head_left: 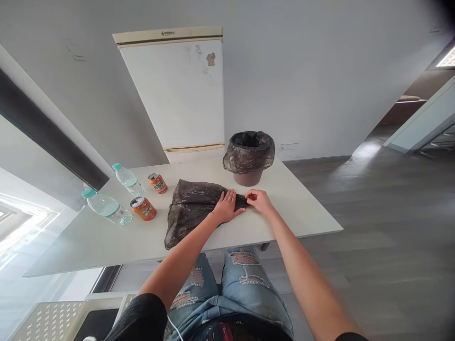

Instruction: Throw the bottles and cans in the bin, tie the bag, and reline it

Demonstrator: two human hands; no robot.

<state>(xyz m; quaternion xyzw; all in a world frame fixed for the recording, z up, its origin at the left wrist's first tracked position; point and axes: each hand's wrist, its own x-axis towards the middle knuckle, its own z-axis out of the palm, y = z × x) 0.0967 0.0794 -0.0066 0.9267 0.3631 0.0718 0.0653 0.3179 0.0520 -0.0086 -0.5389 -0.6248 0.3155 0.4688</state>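
Observation:
A black plastic garbage bag [194, 203] lies spread on the white table [298, 213], wide at the left and gathered narrow toward the right. Flat on its narrowing part rests my left hand [227, 207], fingers stretched out. My right hand [260, 201] pinches the gathered right end of the bag between thumb and fingers. Just behind the hands stands a brown trash can [248, 178], lined with another black garbage bag [245, 158] that is folded down over its rim.
Two clear plastic bottles with green caps, one nearer [106, 207] and one farther [130, 181], stand at the table's left. Beside them are two orange soda cans, a front can [143, 209] and a rear can [158, 183]. A white refrigerator [181, 94] stands behind the table.

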